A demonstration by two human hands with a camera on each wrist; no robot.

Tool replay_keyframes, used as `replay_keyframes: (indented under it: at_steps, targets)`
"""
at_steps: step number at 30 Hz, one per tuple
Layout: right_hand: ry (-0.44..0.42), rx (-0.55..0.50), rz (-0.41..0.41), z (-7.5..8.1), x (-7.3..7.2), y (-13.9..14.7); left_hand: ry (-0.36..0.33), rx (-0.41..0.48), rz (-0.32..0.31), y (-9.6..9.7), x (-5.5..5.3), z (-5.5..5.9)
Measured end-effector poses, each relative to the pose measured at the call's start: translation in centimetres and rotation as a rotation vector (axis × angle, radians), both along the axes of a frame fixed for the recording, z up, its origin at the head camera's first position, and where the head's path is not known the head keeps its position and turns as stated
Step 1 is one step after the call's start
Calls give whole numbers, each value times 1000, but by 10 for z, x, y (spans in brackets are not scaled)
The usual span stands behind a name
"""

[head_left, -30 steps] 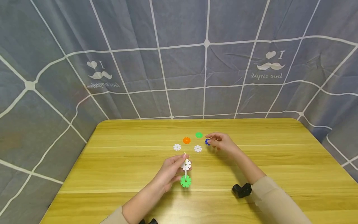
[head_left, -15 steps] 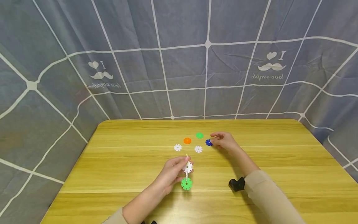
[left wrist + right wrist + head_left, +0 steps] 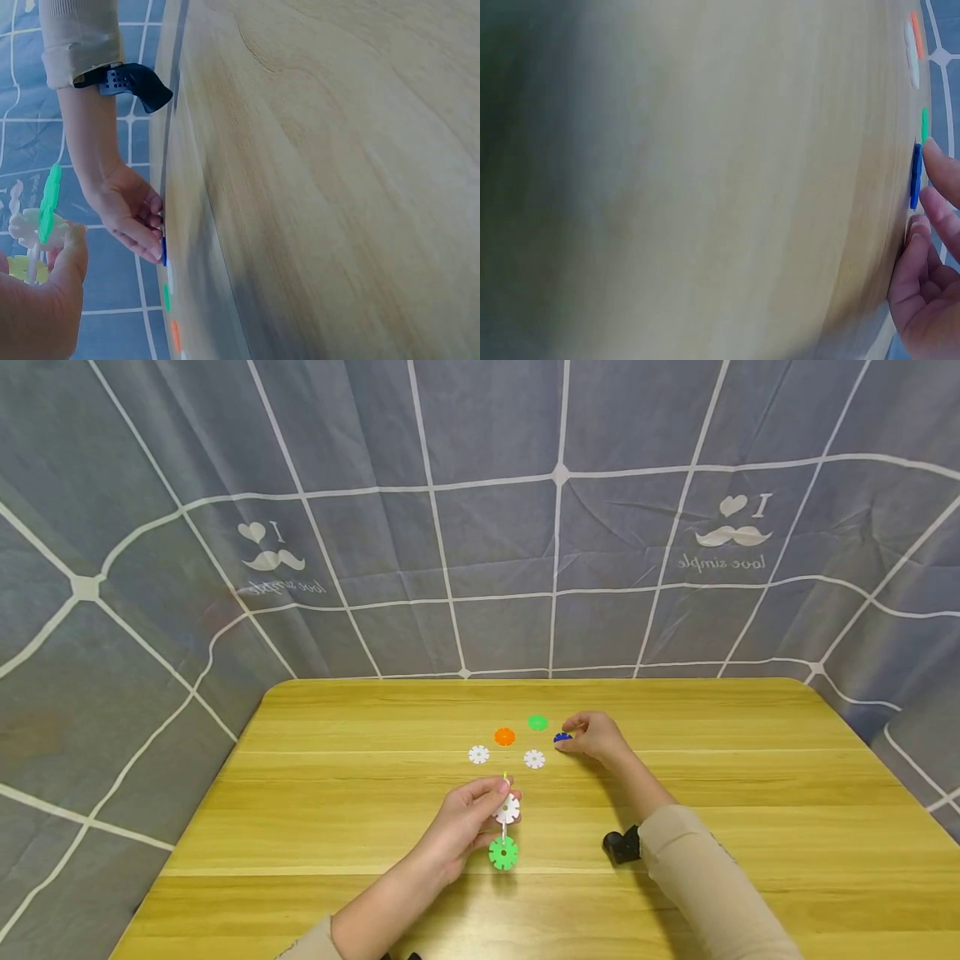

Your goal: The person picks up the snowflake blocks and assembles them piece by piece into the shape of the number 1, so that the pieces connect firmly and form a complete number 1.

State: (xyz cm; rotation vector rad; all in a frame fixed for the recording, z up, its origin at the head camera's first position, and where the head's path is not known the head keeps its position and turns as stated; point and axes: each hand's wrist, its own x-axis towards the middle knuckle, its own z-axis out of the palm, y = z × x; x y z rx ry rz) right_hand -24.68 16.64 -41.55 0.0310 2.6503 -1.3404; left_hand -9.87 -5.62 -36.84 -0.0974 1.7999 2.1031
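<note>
My left hand (image 3: 467, 825) pinches a chain of joined notched plastic discs above the table. In it I see a white disc (image 3: 509, 810) by the thumb, a green disc (image 3: 503, 854) at the near end, and a yellow disc (image 3: 21, 267) partly hidden by the hand. Farther off on the right, my right hand (image 3: 597, 737) reaches down to a blue notched disc (image 3: 562, 737) lying flat on the wood. The thumb covers its near part in the head view. In the right wrist view, spread fingertips (image 3: 930, 196) are right at the blue disc.
Loose discs lie left of the blue one: green (image 3: 537, 722), orange (image 3: 505, 737), and two white discs (image 3: 478, 755). A black wrist device (image 3: 622, 845) is by the right sleeve. A grey checked curtain (image 3: 495, 568) hangs behind the wooden table (image 3: 360, 810).
My right hand lifted slightly off the blue disc, then came back down over it with the thumb across its near part. The left hand and its discs have hardly moved.
</note>
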Motion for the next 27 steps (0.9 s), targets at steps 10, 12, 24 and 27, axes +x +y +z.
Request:
replay_keyframes:
  at_steps: [10, 12, 24, 27]
  targets:
    - [-3, 52, 29, 0, 0, -1, -5, 11, -8, -1, -1, 0]
    - [-15, 48, 34, 0, 0, -1, -9, 10, -8, -1, -1, 1]
    - [-1, 62, 73, 3, 2, -1, -21, 6, -8, 1, 0, 0]
    - [-13, 18, 74, 5, 2, 0, -21, 6, -9, 1, 0, 0]
